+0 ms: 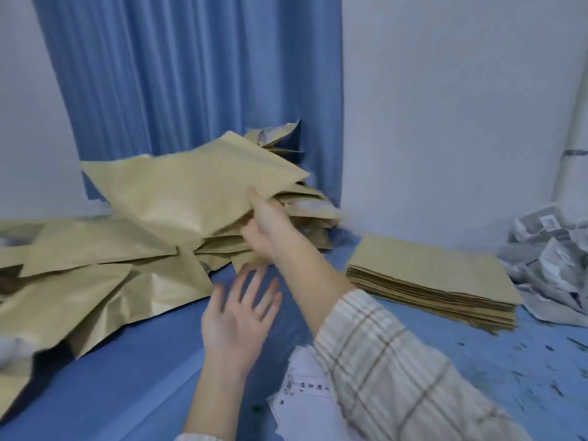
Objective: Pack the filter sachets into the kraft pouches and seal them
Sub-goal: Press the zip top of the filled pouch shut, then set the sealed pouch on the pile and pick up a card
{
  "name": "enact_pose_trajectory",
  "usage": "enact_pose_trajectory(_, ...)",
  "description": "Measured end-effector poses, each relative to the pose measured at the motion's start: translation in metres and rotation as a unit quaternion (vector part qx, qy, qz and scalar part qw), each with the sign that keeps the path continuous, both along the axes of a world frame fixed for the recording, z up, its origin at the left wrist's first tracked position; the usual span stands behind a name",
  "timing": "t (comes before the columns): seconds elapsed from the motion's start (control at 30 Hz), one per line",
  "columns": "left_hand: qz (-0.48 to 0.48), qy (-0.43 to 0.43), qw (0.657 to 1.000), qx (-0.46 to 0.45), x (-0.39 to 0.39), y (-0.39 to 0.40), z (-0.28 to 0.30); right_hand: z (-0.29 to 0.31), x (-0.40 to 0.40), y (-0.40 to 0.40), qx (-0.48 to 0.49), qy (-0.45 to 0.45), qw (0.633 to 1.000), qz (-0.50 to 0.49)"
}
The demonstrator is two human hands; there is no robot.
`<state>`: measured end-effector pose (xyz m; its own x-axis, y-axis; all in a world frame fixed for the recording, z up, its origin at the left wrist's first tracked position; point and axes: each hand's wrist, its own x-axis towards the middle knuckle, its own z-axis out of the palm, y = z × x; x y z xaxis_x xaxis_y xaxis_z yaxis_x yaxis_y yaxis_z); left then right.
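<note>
**A:** so where's the kraft pouch [191, 192] at?

**B:** up top of the messy pouch pile [95, 265] by the blue curtain [191, 74]. Right hand [267, 227] pinches its near corner, thumb on top, fingers curled under.

**A:** and the left hand [238, 316]?

**B:** fingers spread, holding nothing, hovering over the blue cloth [143, 361]. Neat flat pouch stack [432, 275] sits right, sachets [553, 265] heaped beyond it.

Tan kraft paper pouches [191, 192] look matt and creased; the blue cloth surface [143, 361] is smooth; crumpled white paper sachets [553, 268] look thin.
</note>
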<state>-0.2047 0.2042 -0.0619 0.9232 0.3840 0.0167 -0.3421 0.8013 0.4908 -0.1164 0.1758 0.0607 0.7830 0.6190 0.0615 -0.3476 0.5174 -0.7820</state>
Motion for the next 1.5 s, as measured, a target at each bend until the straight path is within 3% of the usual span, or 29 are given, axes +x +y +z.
enact_pose_trajectory(0.07, 0.035, 0.013, 0.999, 0.001, 0.000, 0.020, 0.013, 0.020, -0.025, 0.057, -0.042, 0.012, 0.994, 0.097)
enact_pose_trajectory(0.17, 0.067, 0.009, 0.998, -0.019, -0.001, 0.046, 0.026, 0.007, -0.032, 0.091, -0.091, 0.017, 0.986, 0.140)
enact_pose_trajectory(0.4, 0.062, 0.045, 0.997, 0.006, 0.040, 0.041, 0.021, -0.035, 0.020, 0.065, -0.123, 0.017, 0.989, 0.082)
enact_pose_trajectory(0.47, 0.039, 0.052, 0.998, 0.025, 0.058, 0.028, 0.017, -0.043, 0.042, 0.042, -0.161, -0.029, 0.985, 0.047)
enact_pose_trajectory(0.53, 0.006, 0.076, 0.996, 0.042, 0.078, 0.011, 0.012, -0.055, 0.067, 0.011, -0.237, -0.130, 0.962, -0.035)
enact_pose_trajectory(0.6, -0.021, 0.117, 0.991, 0.055, 0.098, -0.010, 0.004, -0.074, 0.093, -0.029, -0.357, -0.275, 0.881, -0.146)
enact_pose_trajectory(0.67, -0.048, 0.158, 0.984, 0.061, 0.116, -0.033, -0.004, -0.100, 0.122, -0.073, -0.493, -0.388, 0.747, -0.220)
enact_pose_trajectory(0.73, -0.073, 0.182, 0.979, 0.054, 0.133, -0.054, -0.013, -0.126, 0.150, -0.116, -0.605, -0.420, 0.635, -0.233)
enact_pose_trajectory(0.87, -0.089, 0.212, 0.973, 0.032, 0.156, -0.090, -0.029, -0.165, 0.182, -0.186, -0.749, -0.438, 0.450, -0.211)
enact_pose_trajectory(0.93, -0.097, 0.223, 0.969, 0.033, 0.163, -0.101, -0.035, -0.176, 0.186, -0.208, -0.772, -0.442, 0.410, -0.203)
enact_pose_trajectory(1.07, -0.104, 0.242, 0.963, 0.050, 0.172, -0.124, -0.044, -0.182, 0.179, -0.225, -0.751, -0.493, 0.375, -0.228)
enact_pose_trajectory(1.17, -0.097, 0.232, 0.966, 0.064, 0.172, -0.140, -0.044, -0.177, 0.155, -0.225, -0.671, -0.568, 0.364, -0.307)
enact_pose_trajectory(1.33, -0.155, 0.122, 0.970, 0.145, 0.157, -0.161, -0.029, -0.174, 0.115, -0.223, -0.487, -0.633, 0.427, -0.424)
enact_pose_trajectory(1.43, -0.052, 0.116, 0.979, 0.162, 0.149, -0.171, -0.017, -0.168, 0.095, -0.219, -0.426, -0.651, 0.475, -0.412)
enact_pose_trajectory(1.5, 0.010, 0.136, 0.970, 0.203, 0.139, -0.174, -0.011, -0.161, 0.081, -0.218, -0.413, -0.631, 0.550, -0.360)
